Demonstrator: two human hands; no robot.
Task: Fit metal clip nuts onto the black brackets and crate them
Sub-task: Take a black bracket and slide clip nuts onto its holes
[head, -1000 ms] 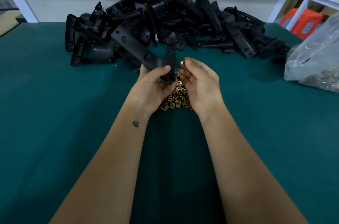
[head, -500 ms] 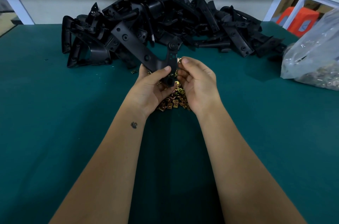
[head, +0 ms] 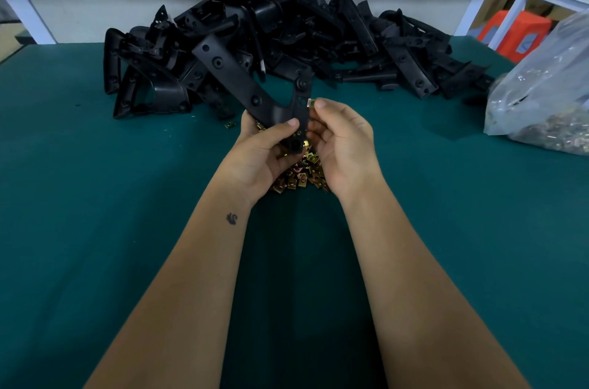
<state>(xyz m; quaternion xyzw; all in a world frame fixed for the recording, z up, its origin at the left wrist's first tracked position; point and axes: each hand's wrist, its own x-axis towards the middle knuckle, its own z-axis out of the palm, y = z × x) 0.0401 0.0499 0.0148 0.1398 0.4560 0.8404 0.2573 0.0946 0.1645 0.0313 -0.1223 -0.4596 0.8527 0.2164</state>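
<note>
While clip nut awaits seating, left hand [head: 258,152] grips black bracket [head: 255,95] at lower end, long arm tilted up-left above loose clip nuts [head: 299,175], short arm's edge turned toward right hand; likely for steady push-on. Right of bracket, right hand [head: 341,143] pinches clip nut [head: 311,102] against short arm's edge, apparently mid-fit. Behind bracket: bracket pile [head: 287,38], nothing between hands. Far right of bracket: plastic bag [head: 548,95] on table [head: 95,197]. No crate visible.
</note>
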